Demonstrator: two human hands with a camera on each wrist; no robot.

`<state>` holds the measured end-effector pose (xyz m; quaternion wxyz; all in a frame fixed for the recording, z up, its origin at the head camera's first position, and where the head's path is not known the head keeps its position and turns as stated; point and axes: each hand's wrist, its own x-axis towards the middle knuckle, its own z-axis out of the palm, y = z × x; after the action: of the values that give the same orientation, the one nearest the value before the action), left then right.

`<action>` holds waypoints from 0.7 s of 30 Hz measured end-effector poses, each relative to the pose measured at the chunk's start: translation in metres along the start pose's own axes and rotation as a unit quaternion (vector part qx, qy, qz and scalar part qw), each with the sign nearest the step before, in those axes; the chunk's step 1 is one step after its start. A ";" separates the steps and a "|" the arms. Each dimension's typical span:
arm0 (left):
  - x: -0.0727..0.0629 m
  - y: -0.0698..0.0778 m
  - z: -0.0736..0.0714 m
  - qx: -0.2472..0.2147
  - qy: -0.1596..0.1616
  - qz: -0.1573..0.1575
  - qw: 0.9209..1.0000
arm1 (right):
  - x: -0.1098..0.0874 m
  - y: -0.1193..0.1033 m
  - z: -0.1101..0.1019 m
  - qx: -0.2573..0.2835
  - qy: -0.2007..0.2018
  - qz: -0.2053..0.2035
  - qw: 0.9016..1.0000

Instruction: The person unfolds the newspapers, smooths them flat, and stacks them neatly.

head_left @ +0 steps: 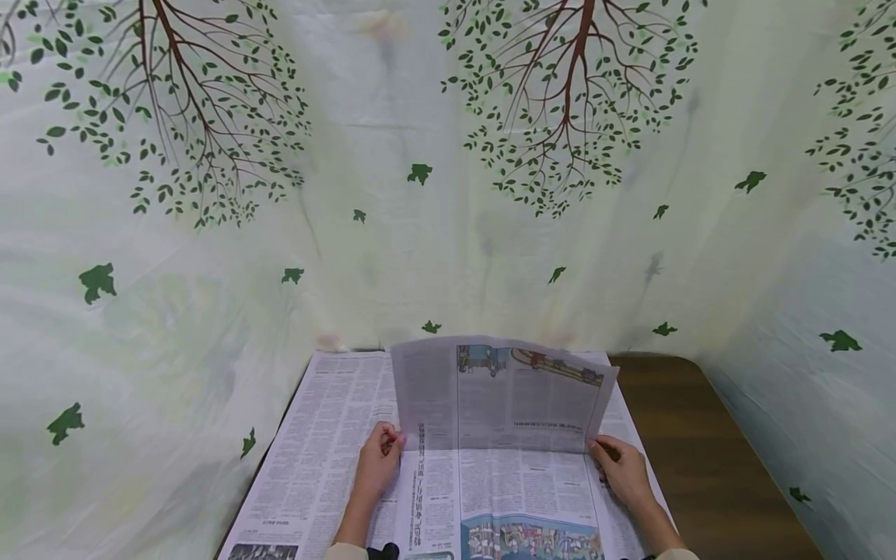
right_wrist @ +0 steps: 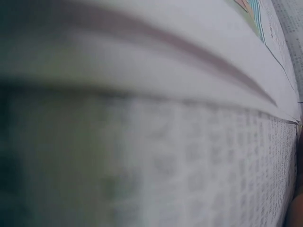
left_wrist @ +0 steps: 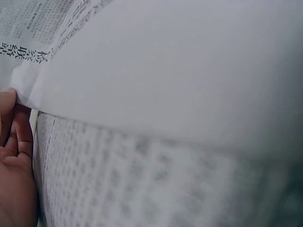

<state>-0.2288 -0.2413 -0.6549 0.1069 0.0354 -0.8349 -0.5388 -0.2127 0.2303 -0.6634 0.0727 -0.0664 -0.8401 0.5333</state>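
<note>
A newspaper sheet is held up between both hands, its far half bent upright and its near half sloping toward the camera. My left hand pinches its left edge near the bend. At the opposite edge, my right hand pinches the sheet at about the same height. In the left wrist view, the thumb of the left hand lies on the sheet's edge with curled fingers under it. Only a sliver of the right hand enters the right wrist view, beside the sheet's edge.
More newspaper lies spread over the table beneath the held sheet. Bare brown tabletop shows on the right. A pale cloth printed with trees and leaves hangs behind the table and along both sides.
</note>
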 end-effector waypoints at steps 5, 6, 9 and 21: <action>-0.003 0.004 0.001 0.022 -0.012 0.001 1.000 | -0.001 0.001 0.001 -0.029 0.012 -0.010 0.999; -0.004 0.004 0.001 0.027 -0.015 -0.002 1.000 | -0.001 0.001 0.001 -0.034 0.014 -0.011 0.999; -0.005 0.004 0.001 0.037 -0.021 -0.010 0.999 | -0.001 -0.001 0.001 -0.035 0.014 -0.007 0.999; -0.006 0.002 0.003 0.065 -0.037 -0.016 0.997 | 0.000 -0.002 0.000 -0.047 0.004 0.014 0.999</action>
<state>-0.2237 -0.2367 -0.6552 0.0653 0.0355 -0.8708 -0.4860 -0.2129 0.2299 -0.6615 0.0656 -0.0836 -0.8630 0.4938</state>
